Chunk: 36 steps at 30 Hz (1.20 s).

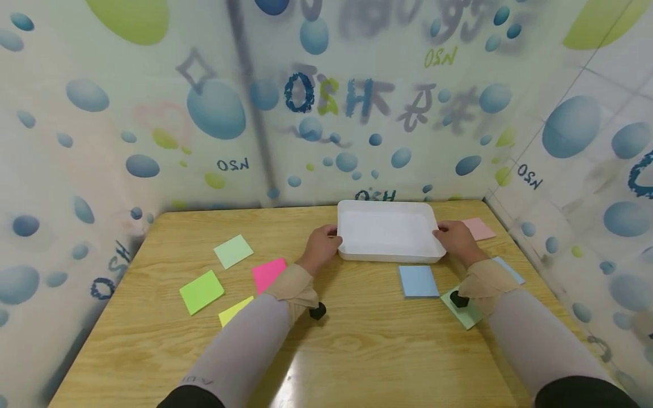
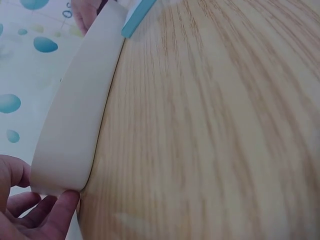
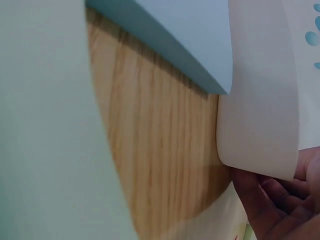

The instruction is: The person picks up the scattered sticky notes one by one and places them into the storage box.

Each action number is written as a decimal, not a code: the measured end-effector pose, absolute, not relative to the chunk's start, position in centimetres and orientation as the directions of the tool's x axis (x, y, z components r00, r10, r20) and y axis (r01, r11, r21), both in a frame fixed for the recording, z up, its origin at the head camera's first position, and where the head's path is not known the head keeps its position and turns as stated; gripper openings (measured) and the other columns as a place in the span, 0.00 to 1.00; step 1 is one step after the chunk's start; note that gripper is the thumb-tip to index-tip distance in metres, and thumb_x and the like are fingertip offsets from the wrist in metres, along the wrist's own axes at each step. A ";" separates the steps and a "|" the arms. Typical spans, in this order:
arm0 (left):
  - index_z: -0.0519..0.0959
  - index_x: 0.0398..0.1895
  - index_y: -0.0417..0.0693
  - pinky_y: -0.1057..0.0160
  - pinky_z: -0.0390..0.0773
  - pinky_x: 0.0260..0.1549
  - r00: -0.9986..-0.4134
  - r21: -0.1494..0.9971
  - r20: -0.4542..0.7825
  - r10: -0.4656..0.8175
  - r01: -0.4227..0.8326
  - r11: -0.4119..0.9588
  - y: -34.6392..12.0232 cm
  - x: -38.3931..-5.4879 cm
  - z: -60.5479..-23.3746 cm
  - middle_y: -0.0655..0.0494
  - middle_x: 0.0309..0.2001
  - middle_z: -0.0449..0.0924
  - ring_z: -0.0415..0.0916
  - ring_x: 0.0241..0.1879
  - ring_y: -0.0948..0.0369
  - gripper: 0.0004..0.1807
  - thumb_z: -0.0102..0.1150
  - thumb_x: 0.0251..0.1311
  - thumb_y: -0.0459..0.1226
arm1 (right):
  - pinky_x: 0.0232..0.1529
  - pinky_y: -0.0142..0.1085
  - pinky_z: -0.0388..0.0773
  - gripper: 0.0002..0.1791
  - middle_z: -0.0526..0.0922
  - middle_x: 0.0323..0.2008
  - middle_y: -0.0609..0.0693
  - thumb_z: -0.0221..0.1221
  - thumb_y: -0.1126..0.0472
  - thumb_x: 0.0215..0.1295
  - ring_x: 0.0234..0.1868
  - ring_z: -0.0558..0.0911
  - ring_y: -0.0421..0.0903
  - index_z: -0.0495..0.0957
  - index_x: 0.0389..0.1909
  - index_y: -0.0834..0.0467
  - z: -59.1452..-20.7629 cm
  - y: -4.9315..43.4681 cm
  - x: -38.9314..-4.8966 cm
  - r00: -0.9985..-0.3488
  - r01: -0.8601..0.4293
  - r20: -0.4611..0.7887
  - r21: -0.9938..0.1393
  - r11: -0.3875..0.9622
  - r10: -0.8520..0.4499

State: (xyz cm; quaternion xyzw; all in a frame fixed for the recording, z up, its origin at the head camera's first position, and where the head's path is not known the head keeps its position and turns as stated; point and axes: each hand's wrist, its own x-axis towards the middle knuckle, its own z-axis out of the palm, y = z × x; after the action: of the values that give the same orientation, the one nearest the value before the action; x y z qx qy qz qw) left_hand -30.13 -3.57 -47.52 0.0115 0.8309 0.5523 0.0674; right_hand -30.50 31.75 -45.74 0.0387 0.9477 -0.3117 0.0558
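A shallow white rectangular tray is at the back of the wooden table. My left hand grips its left end, thumb at the rim and fingertips at the lower edge, as the left wrist view shows with the left hand at the tray's corner. At the opposite end my right hand grips the tray's right side. In the right wrist view the fingers curl under the tray wall. Just in front of the tray lies a blue sticky-note pad.
Left on the table are pale green, bright green, pink and yellow pads. Near the right arm lie a green pad, a light pink pad and another blue pad. A patterned curtain stands behind.
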 end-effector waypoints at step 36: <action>0.76 0.68 0.39 0.59 0.78 0.51 -0.991 0.918 -0.132 0.006 -0.120 0.379 -11.2 -28.3 -47.1 0.42 0.64 0.78 0.74 0.62 0.50 0.24 0.52 0.71 0.33 | 0.67 0.52 0.75 0.29 0.70 0.72 0.67 0.49 0.60 0.81 0.63 0.73 0.58 0.63 0.76 0.68 -45.4 24.0 -31.0 -0.964 0.189 -0.267 -0.712 0.676 -0.011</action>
State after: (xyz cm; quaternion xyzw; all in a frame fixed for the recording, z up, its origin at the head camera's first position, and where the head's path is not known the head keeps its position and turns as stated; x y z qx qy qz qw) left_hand -28.27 -11.18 -47.06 -0.0345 0.8284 0.5562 0.0565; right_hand -31.02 24.01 -45.37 0.0491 0.9068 -0.3994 0.1257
